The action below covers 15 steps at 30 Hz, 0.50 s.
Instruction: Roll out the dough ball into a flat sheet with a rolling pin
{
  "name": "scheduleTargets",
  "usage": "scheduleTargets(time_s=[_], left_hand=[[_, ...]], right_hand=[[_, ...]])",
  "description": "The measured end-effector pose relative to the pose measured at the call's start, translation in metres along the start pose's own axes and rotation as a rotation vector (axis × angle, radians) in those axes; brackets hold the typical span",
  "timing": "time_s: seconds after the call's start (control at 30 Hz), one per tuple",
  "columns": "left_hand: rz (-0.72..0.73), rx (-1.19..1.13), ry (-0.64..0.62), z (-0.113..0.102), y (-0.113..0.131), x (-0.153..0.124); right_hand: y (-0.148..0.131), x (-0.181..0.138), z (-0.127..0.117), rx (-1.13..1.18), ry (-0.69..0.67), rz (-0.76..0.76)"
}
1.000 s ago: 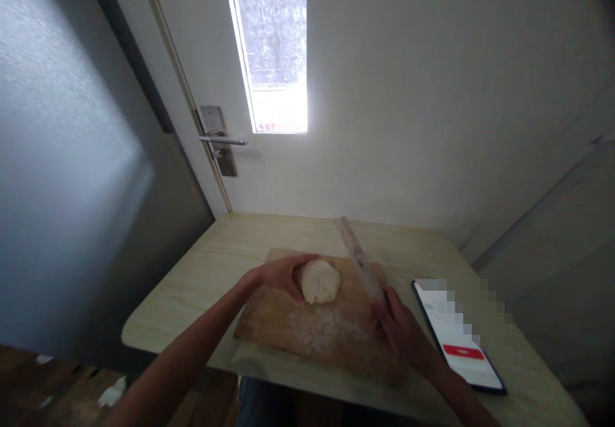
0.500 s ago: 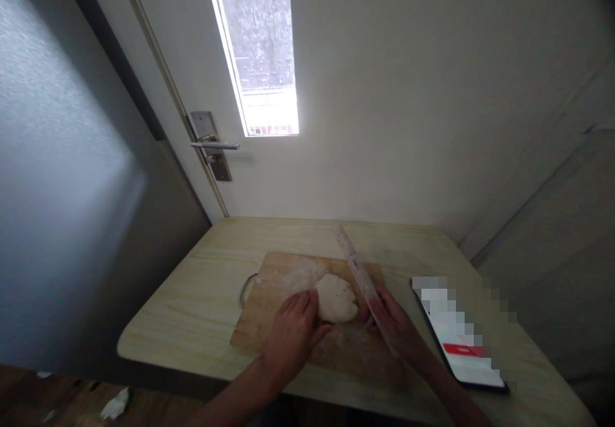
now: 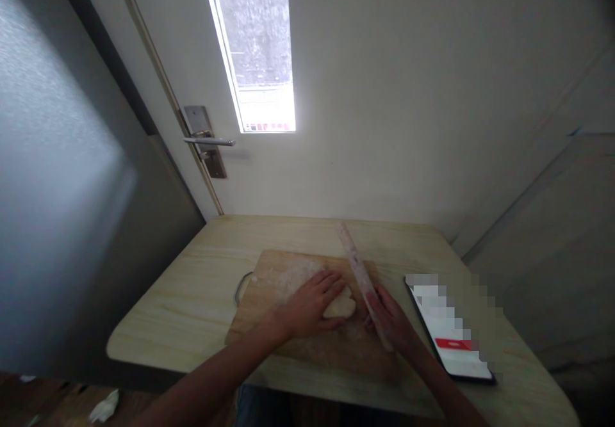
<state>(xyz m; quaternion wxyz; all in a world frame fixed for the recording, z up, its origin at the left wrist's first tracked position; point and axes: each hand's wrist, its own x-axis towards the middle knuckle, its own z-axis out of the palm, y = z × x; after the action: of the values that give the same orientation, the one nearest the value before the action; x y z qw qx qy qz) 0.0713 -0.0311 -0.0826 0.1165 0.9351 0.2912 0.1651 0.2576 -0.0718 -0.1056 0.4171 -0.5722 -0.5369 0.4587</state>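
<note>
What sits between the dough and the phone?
In the head view, the rolling pin and the right hand gripping it, plus strips of cutting board and tabletop.

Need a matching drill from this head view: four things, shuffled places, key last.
1. dough
2. rolling pin
3. phone
4. door handle

A. on the table, right of the cutting board
B. left of the bright window
C. partly covered by the left hand
D. gripped in the right hand

Pairs: 1-C, 2-D, 3-A, 4-B
</note>
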Motion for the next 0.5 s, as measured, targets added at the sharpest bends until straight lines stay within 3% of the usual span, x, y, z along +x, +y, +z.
scheduleTargets(time_s=[0.17,0.27,0.5], left_hand=[[-0.266,-0.028,0.214,0.019,0.006,-0.011],[-0.313,0.004,0.280,0.022,0.011,-0.011],[-0.334,0.119,0.226,0.015,0.017,-0.003]], right_hand=[[0.000,-0.002,0.001,-0.041,0.001,-0.013],[-0.001,-0.002,0.001,-0.023,-0.003,-0.010],[0.001,-0.002,0.001,-0.011,-0.015,-0.014]])
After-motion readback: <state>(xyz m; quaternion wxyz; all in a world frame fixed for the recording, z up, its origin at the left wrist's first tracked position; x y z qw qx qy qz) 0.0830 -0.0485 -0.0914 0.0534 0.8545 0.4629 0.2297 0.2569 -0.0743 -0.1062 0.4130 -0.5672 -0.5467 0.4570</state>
